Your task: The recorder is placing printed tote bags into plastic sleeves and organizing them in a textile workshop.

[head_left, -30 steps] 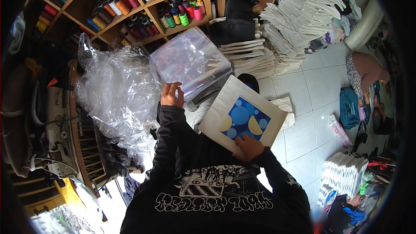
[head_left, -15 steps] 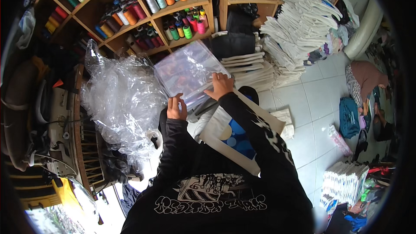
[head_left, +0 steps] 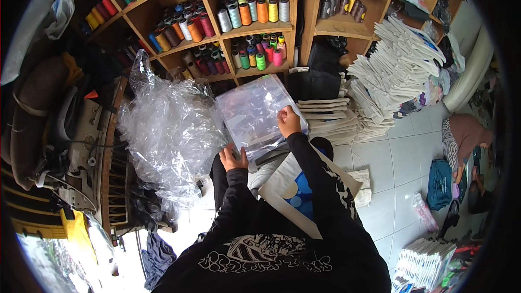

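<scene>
Beneath my right hand (head_left: 288,121), fingers curled, and just beyond my left hand (head_left: 233,159), thumb and fingers parted, lies the clear plastic stack (head_left: 249,107); whether the right pinches any plastic, I cannot tell.

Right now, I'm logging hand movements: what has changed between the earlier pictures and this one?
The right hand has let go of the blue-printed panel and moved forward and left onto the clear plastic stack; its fingers, spread before, are now bunched. The view has tilted up, showing more of the shelves. The left hand stays by the stack's near edge; panel and stack stay put.
</scene>
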A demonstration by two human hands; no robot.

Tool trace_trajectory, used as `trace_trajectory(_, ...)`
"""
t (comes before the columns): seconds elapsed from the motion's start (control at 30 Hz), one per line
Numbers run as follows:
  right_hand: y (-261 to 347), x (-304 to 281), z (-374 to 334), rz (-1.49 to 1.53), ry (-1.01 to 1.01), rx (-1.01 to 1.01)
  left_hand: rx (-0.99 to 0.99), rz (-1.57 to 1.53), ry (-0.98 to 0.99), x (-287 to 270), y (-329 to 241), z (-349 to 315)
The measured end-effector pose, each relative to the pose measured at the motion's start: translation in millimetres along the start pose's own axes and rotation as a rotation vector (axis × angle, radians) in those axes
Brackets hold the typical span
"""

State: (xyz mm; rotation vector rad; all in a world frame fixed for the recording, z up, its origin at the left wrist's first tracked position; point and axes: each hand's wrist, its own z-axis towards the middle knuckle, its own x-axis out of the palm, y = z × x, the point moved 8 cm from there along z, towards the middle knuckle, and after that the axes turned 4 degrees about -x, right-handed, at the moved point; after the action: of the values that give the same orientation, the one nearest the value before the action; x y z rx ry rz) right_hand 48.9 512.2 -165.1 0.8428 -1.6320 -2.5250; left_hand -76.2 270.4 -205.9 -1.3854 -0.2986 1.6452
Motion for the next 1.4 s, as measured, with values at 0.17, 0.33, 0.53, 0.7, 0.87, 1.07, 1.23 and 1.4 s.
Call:
trace_trajectory(0.17,-44.2,-3.7,-2.1,0.031,-0.002,0.185,0.135,-0.052,0.058,-1.0,-40.8,7.4)
trace_trajectory(0.33,-45.0,12.0,-6.2,0.244,-0.01,0.396,0.142,0.032,0.046,-8.6,-79.5,-4.9)
trace_trajectory(0.53,-12.6,-3.6,-2.4,0.251,-0.042,0.312,0.255,-0.094,0.106,-2.6,-76.8,2.8)
trace_trajectory(0.7,1.3,-13.5,3.4,0.0,0.079,0.085,0.324,-0.191,0.153,11.3,-48.0,13.0)
trace_trajectory(0.87,43.2,-34.7,-1.9,-0.346,-0.048,-0.345,0.29,-0.204,0.24,1.8,-43.3,21.3)
trace_trajectory(1.07,13.7,-34.3,-6.9,-0.25,-0.063,-0.285,0.264,-0.163,0.017,-21.0,-65.6,15.0)
trace_trajectory(1.23,-30.7,-12.9,-19.6,0.299,0.013,0.341,-0.051,-0.235,-0.121,-13.6,-27.5,-0.6)
trace_trajectory(1.4,-21.5,-29.2,-23.9,0.174,-0.074,0.151,0.045,-0.184,-0.106,-6.1,-21.0,12.3)
